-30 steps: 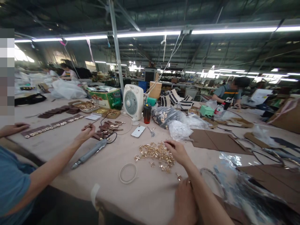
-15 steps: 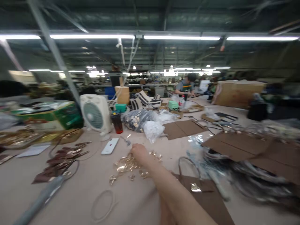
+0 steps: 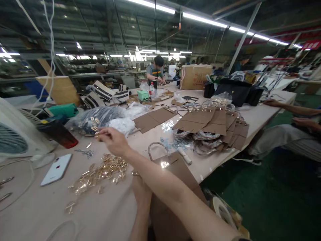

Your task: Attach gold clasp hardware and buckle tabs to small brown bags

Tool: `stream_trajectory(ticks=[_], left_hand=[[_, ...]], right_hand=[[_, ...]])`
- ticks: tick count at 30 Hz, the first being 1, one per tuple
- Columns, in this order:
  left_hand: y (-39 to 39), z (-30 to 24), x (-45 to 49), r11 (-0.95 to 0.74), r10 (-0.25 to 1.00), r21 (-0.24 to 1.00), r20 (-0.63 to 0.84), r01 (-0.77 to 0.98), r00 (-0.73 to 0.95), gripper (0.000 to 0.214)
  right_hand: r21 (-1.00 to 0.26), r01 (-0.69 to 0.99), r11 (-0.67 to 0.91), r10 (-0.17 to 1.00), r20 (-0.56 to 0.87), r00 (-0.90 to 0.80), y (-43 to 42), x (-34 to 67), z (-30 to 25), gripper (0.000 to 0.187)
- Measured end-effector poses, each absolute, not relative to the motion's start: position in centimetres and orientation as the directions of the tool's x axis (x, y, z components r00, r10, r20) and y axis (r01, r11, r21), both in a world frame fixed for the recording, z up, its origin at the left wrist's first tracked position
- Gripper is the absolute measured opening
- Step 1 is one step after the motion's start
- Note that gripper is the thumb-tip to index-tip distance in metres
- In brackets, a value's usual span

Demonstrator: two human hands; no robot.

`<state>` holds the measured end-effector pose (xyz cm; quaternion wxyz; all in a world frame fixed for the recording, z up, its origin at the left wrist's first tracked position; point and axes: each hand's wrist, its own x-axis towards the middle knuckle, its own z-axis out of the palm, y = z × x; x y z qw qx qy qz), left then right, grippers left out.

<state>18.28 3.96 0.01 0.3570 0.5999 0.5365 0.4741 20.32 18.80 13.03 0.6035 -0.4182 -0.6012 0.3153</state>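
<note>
My right hand (image 3: 113,140) reaches across the table, just above a heap of small gold metal fittings (image 3: 100,172). Its fingers are pinched together on what looks like one small gold fitting, near a clear plastic bag of parts (image 3: 100,117). My left hand (image 3: 139,183) lies on the table under my right forearm, at the edge of a brown card bag (image 3: 175,169) with a wire handle. It wears a ring, and its fingers are mostly hidden.
A white phone (image 3: 56,169), a dark red cup (image 3: 60,134) and a white fan (image 3: 15,134) stand at the left. Brown card pieces (image 3: 208,124) pile up at the right. Another person's arm (image 3: 286,107) rests on the table's right end. A co-worker (image 3: 156,70) works far back.
The view has swung right, past the neighbour on my left. My right hand has lifted from the gold heap and moved toward the plastic bag, fingers now pinched.
</note>
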Motion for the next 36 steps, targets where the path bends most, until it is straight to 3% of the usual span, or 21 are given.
stream_trajectory(ticks=[1, 3, 4, 7, 9, 12, 15, 17, 19, 22, 25, 30, 36], left_hand=[[3.4, -0.2, 18.6, -0.159, 0.981, 0.943, 0.185, 0.293, -0.061, 0.034], [2.9, -0.4, 19.0, -0.157, 0.974, 0.954, 0.192, 0.256, -0.12, 0.037], [2.9, -0.3, 19.2, -0.164, 0.969, 0.958, 0.201, 0.237, -0.14, 0.038], [3.1, -0.2, 19.4, -0.199, 0.96, 0.95, 0.239, 0.239, -0.148, 0.037], [3.1, -0.3, 19.3, -0.245, 0.937, 0.93, 0.3, 0.275, -0.177, 0.038], [2.8, -0.5, 19.1, -0.295, 0.88, 0.896, 0.39, 0.331, -0.271, 0.058], [2.4, -0.4, 19.1, -0.368, 0.794, 0.789, 0.543, 0.492, -0.275, 0.076], [2.1, -0.3, 19.2, -0.484, 0.708, 0.604, 0.696, 0.633, -0.122, 0.072], [2.0, -0.1, 19.4, -0.64, 0.613, 0.37, 0.774, 0.674, 0.157, 0.064], [2.2, 0.5, 20.0, -0.819, 0.493, 0.155, 0.683, 0.553, 0.539, 0.05], [2.7, 1.5, 21.0, -0.862, 0.485, 0.14, 0.507, 0.487, 0.712, 0.037], [3.9, 3.1, 23.3, -0.824, 0.567, 0.165, 0.224, 0.542, 0.793, 0.027], [4.7, 4.0, 25.4, -0.825, 0.557, 0.235, 0.177, 0.515, 0.812, 0.031]], right_hand=[[-0.881, 0.054, 0.47, 0.873, 0.473, 0.117, 17.7, 22.3, 13.3, 0.009], [-0.801, -0.312, 0.51, 0.858, 0.446, 0.256, 14.8, 26.7, 13.2, 0.009], [-0.751, -0.409, 0.518, 0.851, 0.407, 0.33, 13.0, 29.1, 12.9, 0.015], [-0.721, -0.493, 0.488, 0.851, 0.268, 0.451, 6.9, 35.3, 10.7, 0.024], [-0.766, -0.474, 0.435, 0.869, 0.218, 0.445, 2.8, 38.3, 8.6, 0.021], [-0.879, -0.35, 0.323, 0.894, 0.162, 0.418, -2.5, 40.7, 5.2, 0.019], [-0.99, -0.032, 0.138, 0.922, 0.116, 0.37, -5.8, 41.4, 2.2, 0.021], [-0.968, 0.248, 0.033, 0.938, 0.116, 0.327, -6.9, 41.3, 0.8, 0.023], [-0.87, 0.493, 0.001, 0.939, 0.17, 0.298, -7.4, 40.7, -0.2, 0.024], [-0.714, 0.7, 0.02, 0.906, 0.308, 0.289, -7.6, 39.6, -0.9, 0.026], [-0.624, 0.778, 0.072, 0.883, 0.402, 0.241, -7.7, 38.9, -1.2, 0.03], [-0.594, 0.801, 0.078, 0.885, 0.411, 0.218, -7.9, 39.1, -1.5, 0.026], [-0.589, 0.804, 0.082, 0.823, 0.495, 0.278, -8.1, 39.3, -1.9, 0.029]])
